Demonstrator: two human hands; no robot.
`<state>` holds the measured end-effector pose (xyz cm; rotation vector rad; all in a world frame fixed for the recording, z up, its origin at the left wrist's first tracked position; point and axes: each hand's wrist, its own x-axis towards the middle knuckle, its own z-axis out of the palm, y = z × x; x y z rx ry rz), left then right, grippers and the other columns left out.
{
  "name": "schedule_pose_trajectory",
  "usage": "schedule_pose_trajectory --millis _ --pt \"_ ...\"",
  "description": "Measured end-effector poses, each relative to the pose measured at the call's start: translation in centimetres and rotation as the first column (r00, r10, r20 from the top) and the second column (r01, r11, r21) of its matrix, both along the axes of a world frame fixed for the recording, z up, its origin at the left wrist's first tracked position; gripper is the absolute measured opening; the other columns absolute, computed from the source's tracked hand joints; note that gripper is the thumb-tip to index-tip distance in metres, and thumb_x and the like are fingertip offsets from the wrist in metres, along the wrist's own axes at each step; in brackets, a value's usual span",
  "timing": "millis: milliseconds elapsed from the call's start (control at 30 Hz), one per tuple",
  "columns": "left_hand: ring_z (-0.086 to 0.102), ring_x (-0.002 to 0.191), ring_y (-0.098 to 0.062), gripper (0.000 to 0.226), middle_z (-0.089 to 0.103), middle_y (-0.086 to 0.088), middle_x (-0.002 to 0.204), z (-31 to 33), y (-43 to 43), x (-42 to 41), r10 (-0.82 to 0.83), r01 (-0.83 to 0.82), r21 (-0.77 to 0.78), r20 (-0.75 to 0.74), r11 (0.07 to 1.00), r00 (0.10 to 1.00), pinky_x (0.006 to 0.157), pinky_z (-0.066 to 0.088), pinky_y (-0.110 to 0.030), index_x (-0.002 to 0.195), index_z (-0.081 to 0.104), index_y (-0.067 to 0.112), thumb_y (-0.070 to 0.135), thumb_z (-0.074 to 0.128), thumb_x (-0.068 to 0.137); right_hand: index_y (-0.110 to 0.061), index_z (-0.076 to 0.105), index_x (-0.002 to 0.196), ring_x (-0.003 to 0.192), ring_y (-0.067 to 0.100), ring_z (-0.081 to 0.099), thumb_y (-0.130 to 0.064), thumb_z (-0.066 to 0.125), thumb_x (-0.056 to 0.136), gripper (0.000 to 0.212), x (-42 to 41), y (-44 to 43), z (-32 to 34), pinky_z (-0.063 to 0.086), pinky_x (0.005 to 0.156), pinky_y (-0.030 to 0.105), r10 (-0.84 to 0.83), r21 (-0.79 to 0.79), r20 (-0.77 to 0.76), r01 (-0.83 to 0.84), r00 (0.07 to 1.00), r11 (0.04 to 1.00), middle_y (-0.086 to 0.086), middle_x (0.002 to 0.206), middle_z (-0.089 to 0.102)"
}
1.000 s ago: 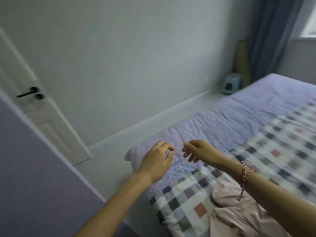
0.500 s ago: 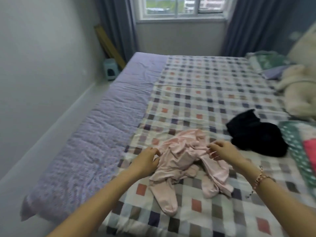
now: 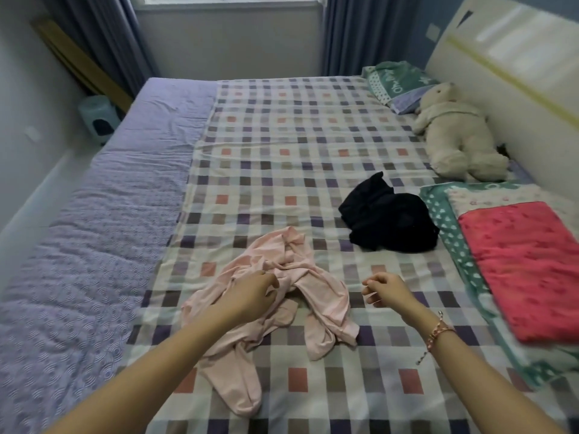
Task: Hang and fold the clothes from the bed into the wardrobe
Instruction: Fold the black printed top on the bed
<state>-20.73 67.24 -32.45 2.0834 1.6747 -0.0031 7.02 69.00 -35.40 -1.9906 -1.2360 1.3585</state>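
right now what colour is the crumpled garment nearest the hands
The garment is pale pink, plain; head view shows it best.

The left hand (image 3: 250, 292) lies on a crumpled garment (image 3: 322, 303) spread on the bed (image 3: 282, 136). The right hand (image 3: 388, 292) hovers just right of that grip, apart from the garment. Beyond the grip and to its right lies a second garment (image 3: 388, 220). Right of that, a blanket (image 3: 517, 270) rests on a pillow (image 3: 438, 195). Farther beyond, a stuffed toy (image 3: 454, 142) lies beside the headboard (image 3: 501, 73), with another pillow (image 3: 394, 79) behind it. Well left of the grip, a quilt (image 3: 109, 230) covers the bed's edge.
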Motion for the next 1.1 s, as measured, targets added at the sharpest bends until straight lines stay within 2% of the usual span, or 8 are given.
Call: schedule_pose_trajectory --millis 233,400,567,667,733,800,933,1100 --pt "0.048 0.117 -0.016 0.028 0.050 0.002 0.132 -2.4 6.4 5.8 0.017 -0.011 -0.106 0.054 0.994 0.998 0.084 0.035 -0.022 0.120 0.054 0.022 0.027 0.043 0.096 0.003 0.057 0.107 0.060 0.016 0.055 -0.005 0.042 0.097 0.020 3.6 6.8 -5.3 0.044 0.051 0.020 -0.058 -0.108 -0.041 0.054 0.997 0.993 0.010 0.080 0.061" --pt "0.049 0.114 -0.015 0.029 0.050 0.002 0.129 -6.3 11.5 9.9 0.051 -0.029 -0.191 0.112 0.981 0.992 0.090 0.039 -0.022 0.124 0.052 0.021 0.023 0.042 0.097 0.008 0.047 0.123 0.056 0.015 0.047 0.002 0.040 0.094 0.030 5.8 13.4 -11.2 0.039 0.048 0.021 -0.263 -0.253 -0.098 0.232 0.960 0.939 0.010 0.078 0.056" --pt "0.050 0.113 -0.013 0.029 0.049 0.006 0.127 -10.4 16.4 12.2 0.084 -0.051 -0.248 0.126 0.967 0.989 0.094 0.041 -0.027 0.124 0.050 0.022 0.025 0.039 0.097 -0.008 0.027 0.141 0.063 0.015 0.046 -0.007 0.049 0.092 0.053 7.2 20.5 -17.0 0.037 0.052 0.024 -0.380 -0.261 -0.104 0.343 0.919 0.902 0.014 0.094 0.056" --pt "0.051 0.111 -0.012 0.028 0.049 0.007 0.126 -12.7 18.3 12.4 0.099 -0.065 -0.285 0.108 0.956 0.989 0.094 0.040 -0.026 0.123 0.051 0.023 0.025 0.039 0.097 -0.013 0.046 0.134 0.102 0.024 0.055 -0.008 0.057 0.090 0.046 7.6 25.0 -19.7 0.049 0.085 0.031 -0.299 -0.142 -0.097 0.285 0.949 0.948 0.013 0.123 0.053" --pt "0.052 0.111 -0.012 0.027 0.050 0.006 0.125 -13.9 19.0 12.3 0.118 -0.080 -0.299 0.110 0.951 0.987 0.094 0.040 -0.028 0.121 0.052 0.023 0.026 0.040 0.097 -0.018 0.055 0.129 0.122 0.027 0.046 -0.011 0.061 0.087 0.043 7.4 27.8 -20.8 0.038 0.107 0.037 -0.274 -0.126 -0.109 0.260 0.956 0.957 0.012 0.142 0.039" --pt "0.052 0.109 -0.012 0.025 0.050 0.005 0.123 -14.8 19.9 12.3 0.164 -0.117 -0.325 0.122 0.939 0.979 0.095 0.041 -0.030 0.118 0.053 0.023 0.026 0.040 0.097 -0.020 0.052 0.133 0.130 0.030 0.037 -0.016 0.062 0.088 0.047 7.0 29.9 -21.9 0.030 0.112 0.036 -0.335 -0.167 -0.154 0.309 0.930 0.936 0.012 0.151 0.022" --pt "0.054 0.102 -0.010 0.022 0.054 0.006 0.117 -15.8 20.6 12.2 0.249 -0.185 -0.355 0.143 0.916 0.958 0.093 0.041 -0.029 0.113 0.055 0.023 0.024 0.043 0.096 -0.009 0.037 0.142 0.131 0.030 0.039 -0.023 0.062 0.089 0.060 6.9 31.8 -24.3 0.033 0.109 0.037 -0.447 -0.239 -0.130 0.410 0.885 0.881 0.013 0.148 0.032" --pt "0.056 0.097 -0.006 0.015 0.060 0.008 0.108 -15.7 20.7 12.3 0.302 -0.226 -0.354 0.177 0.908 0.937 0.090 0.042 -0.024 0.105 0.057 0.026 0.022 0.047 0.094 0.003 0.061 0.119 0.105 0.019 0.058 -0.001 0.061 0.087 0.032 7.7 31.6 -22.8 0.046 0.084 0.017 -0.614 -0.093 -0.228 0.611 0.756 0.786 0.016 0.122 0.062"
